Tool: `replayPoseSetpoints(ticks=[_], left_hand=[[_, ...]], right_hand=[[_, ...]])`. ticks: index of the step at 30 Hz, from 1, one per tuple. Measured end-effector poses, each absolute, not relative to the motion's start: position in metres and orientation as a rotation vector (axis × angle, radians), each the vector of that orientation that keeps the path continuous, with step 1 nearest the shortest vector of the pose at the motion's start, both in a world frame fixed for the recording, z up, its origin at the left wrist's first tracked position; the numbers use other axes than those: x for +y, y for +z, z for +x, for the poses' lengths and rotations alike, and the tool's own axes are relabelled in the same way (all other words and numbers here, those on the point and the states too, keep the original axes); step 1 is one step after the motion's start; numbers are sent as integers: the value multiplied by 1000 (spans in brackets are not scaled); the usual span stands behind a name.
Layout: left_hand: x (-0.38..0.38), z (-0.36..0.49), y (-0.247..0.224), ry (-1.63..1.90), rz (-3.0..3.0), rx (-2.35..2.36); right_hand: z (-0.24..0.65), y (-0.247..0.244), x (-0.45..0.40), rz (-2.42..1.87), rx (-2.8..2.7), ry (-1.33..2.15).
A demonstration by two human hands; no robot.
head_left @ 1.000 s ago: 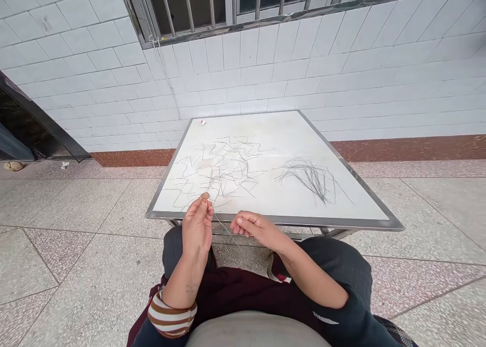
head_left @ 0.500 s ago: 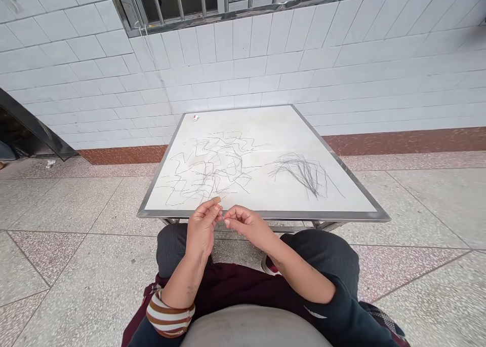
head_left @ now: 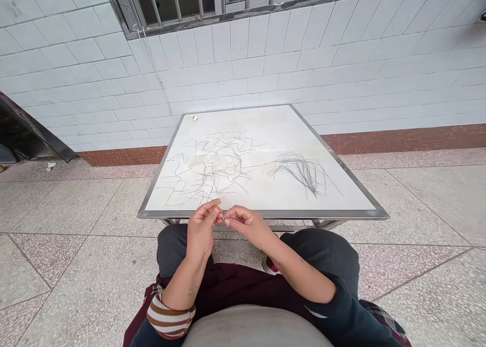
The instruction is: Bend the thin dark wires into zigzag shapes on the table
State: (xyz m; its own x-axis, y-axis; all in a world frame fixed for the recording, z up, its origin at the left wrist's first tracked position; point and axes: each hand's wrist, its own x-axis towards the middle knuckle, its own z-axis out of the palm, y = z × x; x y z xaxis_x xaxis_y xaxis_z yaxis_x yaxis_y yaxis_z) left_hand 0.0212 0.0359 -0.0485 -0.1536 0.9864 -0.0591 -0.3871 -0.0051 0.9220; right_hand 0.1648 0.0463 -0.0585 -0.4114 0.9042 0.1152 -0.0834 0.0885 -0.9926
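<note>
Just over the near edge of the table (head_left: 261, 119), my left hand (head_left: 200, 234) is closed in a pinch on a thin wire. A tan strip of tape (head_left: 216, 202) is wrapped around its index finger. My right hand (head_left: 248, 227) also pinches the wire, its fingertips almost touching the left ones. Only traces of the wire show around the fingers. Beyond the hands, on the left half of the table, lie loose bent wires (head_left: 205, 174), many with zigzag kinks. A denser bunch of straighter dark wires (head_left: 304, 172) rests on the right half.
A small white and red object (head_left: 195, 118) sits at the table's far left corner. Metal trim (head_left: 266, 215) borders the tabletop. Behind it stands a white tiled wall (head_left: 243, 68) with a barred window. My knees are close under the near edge.
The camera view has shifted very slightly. Both hands keep their pinch in nearly the same place, and the wire's loose end below the right hand shows less clearly.
</note>
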Motion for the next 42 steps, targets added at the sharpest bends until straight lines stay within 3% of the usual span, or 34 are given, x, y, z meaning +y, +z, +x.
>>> replayPoseSetpoints(ticks=[12,21,32,42], left_hand=[[34,19,-50,1449,819,1061],[34,16,-48,1408,849,1078],[35,11,-48,1297,852,1136],[34,13,-48,1245,882,1132]], right_hand=[[158,-60,42,-885,-1511,1459],[161,-66,45,-958,-1730,1030],[178,-60,48,-700,-2357,145],[187,-48,49,-625,-2413,115]])
